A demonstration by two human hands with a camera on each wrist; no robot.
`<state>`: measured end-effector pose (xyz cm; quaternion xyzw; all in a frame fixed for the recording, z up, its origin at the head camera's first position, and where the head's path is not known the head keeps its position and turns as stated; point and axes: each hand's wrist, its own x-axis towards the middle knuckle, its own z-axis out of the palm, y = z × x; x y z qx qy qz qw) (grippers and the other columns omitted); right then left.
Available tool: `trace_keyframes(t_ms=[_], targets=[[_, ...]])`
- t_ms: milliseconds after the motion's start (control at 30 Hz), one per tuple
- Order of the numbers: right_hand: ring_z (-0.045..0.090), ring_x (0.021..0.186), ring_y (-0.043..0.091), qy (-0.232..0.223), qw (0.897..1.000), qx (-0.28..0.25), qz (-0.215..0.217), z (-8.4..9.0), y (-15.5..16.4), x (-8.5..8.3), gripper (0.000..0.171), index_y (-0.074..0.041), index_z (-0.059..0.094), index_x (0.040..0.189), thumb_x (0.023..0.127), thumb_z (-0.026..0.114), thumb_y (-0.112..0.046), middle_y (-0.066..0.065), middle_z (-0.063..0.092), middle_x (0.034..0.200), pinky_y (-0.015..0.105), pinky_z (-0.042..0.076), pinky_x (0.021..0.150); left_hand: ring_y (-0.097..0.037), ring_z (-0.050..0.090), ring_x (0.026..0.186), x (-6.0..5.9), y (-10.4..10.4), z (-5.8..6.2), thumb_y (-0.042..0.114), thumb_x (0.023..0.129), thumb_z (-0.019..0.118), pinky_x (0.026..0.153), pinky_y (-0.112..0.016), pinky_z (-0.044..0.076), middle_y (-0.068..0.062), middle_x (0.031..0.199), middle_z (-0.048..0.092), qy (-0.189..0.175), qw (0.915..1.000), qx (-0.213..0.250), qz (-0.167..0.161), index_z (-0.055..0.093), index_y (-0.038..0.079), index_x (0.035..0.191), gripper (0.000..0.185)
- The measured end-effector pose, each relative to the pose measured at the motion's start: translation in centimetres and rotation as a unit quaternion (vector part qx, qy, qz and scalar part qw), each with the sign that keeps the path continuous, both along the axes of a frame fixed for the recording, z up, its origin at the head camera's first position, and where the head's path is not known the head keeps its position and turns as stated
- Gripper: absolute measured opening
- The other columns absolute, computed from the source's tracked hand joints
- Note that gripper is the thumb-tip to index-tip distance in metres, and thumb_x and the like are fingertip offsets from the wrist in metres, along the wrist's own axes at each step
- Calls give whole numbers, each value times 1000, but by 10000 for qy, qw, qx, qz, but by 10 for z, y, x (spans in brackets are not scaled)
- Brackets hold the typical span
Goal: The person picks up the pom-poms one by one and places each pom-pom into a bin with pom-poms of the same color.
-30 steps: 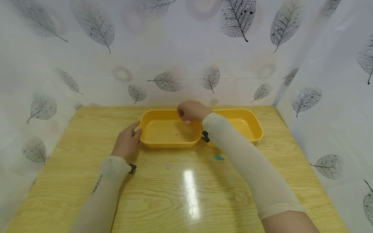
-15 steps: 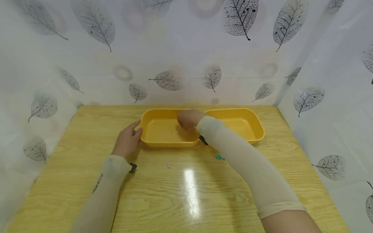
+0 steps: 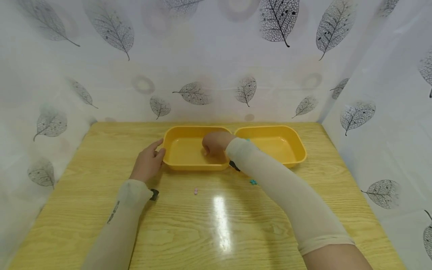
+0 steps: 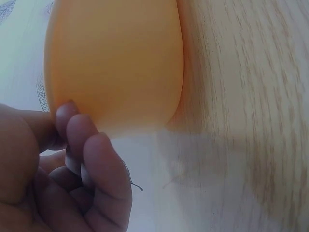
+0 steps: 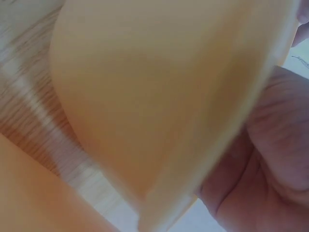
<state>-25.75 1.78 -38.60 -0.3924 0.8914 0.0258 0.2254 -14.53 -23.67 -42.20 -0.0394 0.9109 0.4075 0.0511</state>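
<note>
Head view, wooden table, two yellow trays side by side, left tray steadied at its outer end by left hand, fingers relaxed, right hand reaching inside it, grip unclear, pink bead and teal beads loose on table near trays.

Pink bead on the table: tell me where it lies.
In the head view the pink bead lies on the wooden table, in front of the left yellow tray, between both forearms, left of the teal beads.
</note>
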Motion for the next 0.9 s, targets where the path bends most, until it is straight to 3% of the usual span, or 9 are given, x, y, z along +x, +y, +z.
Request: trace_keyframes(t_ms=[233, 400, 533, 800, 900], targets=[[47, 78, 16, -86, 9999, 33, 97, -1, 0, -3, 27, -17, 57, 77, 100, 69, -25, 0, 57, 86, 32, 43, 73, -20, 54, 62, 0, 2, 1, 30, 112, 44, 54, -32, 46, -14, 81, 66, 3, 10000, -28, 38, 34, 14, 163, 54], [53, 81, 14, -269, 9985, -470, 69, -2, 5, -11, 17, -17, 64, 88, 97, 74, -27, -2, 63, 90, 31, 48, 77, -21, 55, 65, 1, 2, 2, 31, 112, 43, 56, -32, 47, -14, 83, 67, -19, 10000, -52, 29, 32, 13, 163, 55], [54, 85, 16, -327, 9950, -945, -5, 8, 13, -9, 4, -14, 67, 95, 97, 69, -17, -1, 65, 94, 32, 48, 80, -21, 55, 64, 1, 2, 1, 29, 112, 44, 56, -33, 46, -13, 81, 66, 32, 10000, -82, 8, 33, 12, 163, 54], [62, 96, 19, 200, 9885, -1494, -109, 33, 32, 5, 11, -11, 71, 107, 101, 64, -16, 3, 71, 105, 36, 52, 90, -20, 54, 62, 1, 1, 0, 29, 112, 43, 54, -32, 45, -13, 80, 66, 49, 10000, -30, -60, 32, 11, 163, 55], [61, 93, 19, 365, 9848, -1686, -217, 38, 40, 11, 12, -11, 72, 109, 102, 64, -17, 2, 70, 103, 36, 52, 87, -20, 54, 62, 1, 1, 1, 29, 112, 44, 53, -32, 45, -13, 79, 65, 26, 10000, -20, -55, 32, 11, 163, 55]])
